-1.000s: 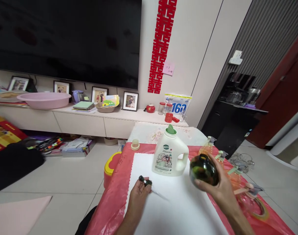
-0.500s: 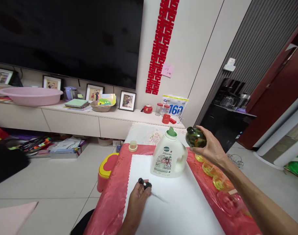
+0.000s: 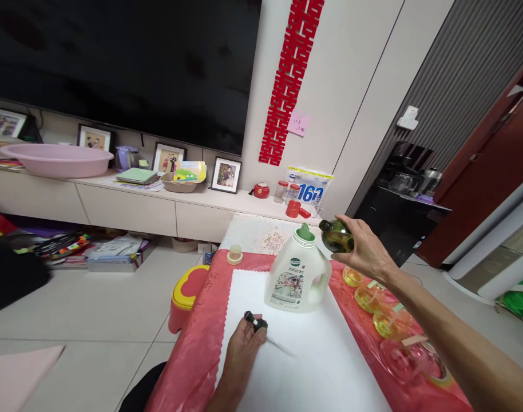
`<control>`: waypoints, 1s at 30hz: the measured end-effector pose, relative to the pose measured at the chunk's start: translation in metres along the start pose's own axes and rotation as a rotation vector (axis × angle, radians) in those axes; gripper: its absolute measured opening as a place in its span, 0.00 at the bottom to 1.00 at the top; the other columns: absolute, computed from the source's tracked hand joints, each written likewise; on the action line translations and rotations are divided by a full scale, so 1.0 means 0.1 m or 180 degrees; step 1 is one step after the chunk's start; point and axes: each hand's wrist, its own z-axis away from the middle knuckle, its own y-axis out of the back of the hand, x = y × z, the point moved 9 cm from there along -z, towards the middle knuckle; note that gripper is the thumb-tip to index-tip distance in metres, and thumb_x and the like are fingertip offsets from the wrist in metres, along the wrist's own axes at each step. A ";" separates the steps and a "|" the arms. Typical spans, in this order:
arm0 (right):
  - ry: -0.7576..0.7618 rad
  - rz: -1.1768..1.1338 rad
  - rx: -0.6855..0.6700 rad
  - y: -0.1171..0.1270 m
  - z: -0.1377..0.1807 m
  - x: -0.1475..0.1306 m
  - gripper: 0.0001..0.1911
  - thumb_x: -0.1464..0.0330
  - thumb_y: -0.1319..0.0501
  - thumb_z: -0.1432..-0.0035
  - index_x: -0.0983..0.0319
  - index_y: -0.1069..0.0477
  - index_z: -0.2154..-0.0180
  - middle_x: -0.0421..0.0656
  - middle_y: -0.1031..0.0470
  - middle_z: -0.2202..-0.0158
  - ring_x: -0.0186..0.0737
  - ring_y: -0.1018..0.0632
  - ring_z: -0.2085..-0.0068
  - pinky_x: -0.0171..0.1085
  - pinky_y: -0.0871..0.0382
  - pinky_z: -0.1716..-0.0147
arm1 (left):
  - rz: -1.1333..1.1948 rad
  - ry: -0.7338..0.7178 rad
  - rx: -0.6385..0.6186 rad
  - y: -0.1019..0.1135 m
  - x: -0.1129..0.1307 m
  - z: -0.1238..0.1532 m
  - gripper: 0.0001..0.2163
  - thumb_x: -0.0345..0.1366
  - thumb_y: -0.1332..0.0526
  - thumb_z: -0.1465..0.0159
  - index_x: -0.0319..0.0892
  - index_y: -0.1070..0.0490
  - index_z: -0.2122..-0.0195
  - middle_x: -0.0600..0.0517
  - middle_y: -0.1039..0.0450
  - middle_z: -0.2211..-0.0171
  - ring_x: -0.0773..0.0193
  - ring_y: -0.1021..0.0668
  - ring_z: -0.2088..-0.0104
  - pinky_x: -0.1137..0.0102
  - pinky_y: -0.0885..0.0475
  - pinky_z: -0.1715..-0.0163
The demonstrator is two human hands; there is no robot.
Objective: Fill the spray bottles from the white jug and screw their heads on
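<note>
My right hand [image 3: 370, 253] is closed around a dark green glass bottle [image 3: 337, 237], which tilts with its neck toward the mouth of a white detergent jug [image 3: 282, 286]. The bottle's neck is just right of the jug's opening and a little above it. A green spout insert [image 3: 305, 232] shows in that opening. Lower down, the fingers of my left hand [image 3: 243, 348] pinch a dropper [image 3: 260, 325] by its black cap, its clear glass tube pointing right over the white mat [image 3: 313, 355]. The jug stands upright on this mat. A pale cap [image 3: 234, 254] rests to its left.
Several yellow and pink glass dishes [image 3: 384, 323] line the right side of the red tablecloth [image 3: 193, 349]. A red-and-yellow stool [image 3: 188, 289] is beside the table's left edge. Beyond, a low cabinet [image 3: 124, 209] holds a pink basin [image 3: 59, 160], picture frames and jars.
My right hand has brought the green bottle left, closer to the jug's mouth, tipping it further. My left hand keeps the dropper in nearly the same place. The view has shifted slightly.
</note>
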 end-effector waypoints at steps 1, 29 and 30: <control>0.0040 0.0052 -0.0010 0.00 -0.01 -0.01 0.40 0.65 0.34 0.50 0.55 0.42 0.36 0.51 0.31 0.48 0.57 0.28 0.46 0.53 0.30 0.50 | -0.0008 -0.0025 0.0023 0.00 0.02 0.01 0.27 0.48 0.22 0.60 0.40 0.22 0.62 0.48 0.22 0.70 0.59 0.21 0.69 0.67 0.26 0.67; 0.0547 0.1085 -0.0243 0.01 -0.19 -0.24 0.38 0.66 0.38 0.49 0.55 0.43 0.36 0.54 0.33 0.46 0.58 0.29 0.47 0.49 0.32 0.56 | 0.0032 -0.0109 0.0148 -0.02 -0.02 0.02 0.24 0.45 0.23 0.58 0.40 0.22 0.63 0.49 0.22 0.71 0.59 0.21 0.69 0.69 0.27 0.68; 0.0557 0.1104 -0.0249 0.01 -0.19 -0.25 0.38 0.66 0.38 0.49 0.55 0.43 0.36 0.54 0.33 0.46 0.58 0.29 0.47 0.49 0.33 0.56 | 0.0036 -0.0103 0.0148 -0.02 -0.03 0.02 0.24 0.45 0.23 0.59 0.40 0.22 0.63 0.49 0.22 0.71 0.59 0.21 0.69 0.68 0.27 0.68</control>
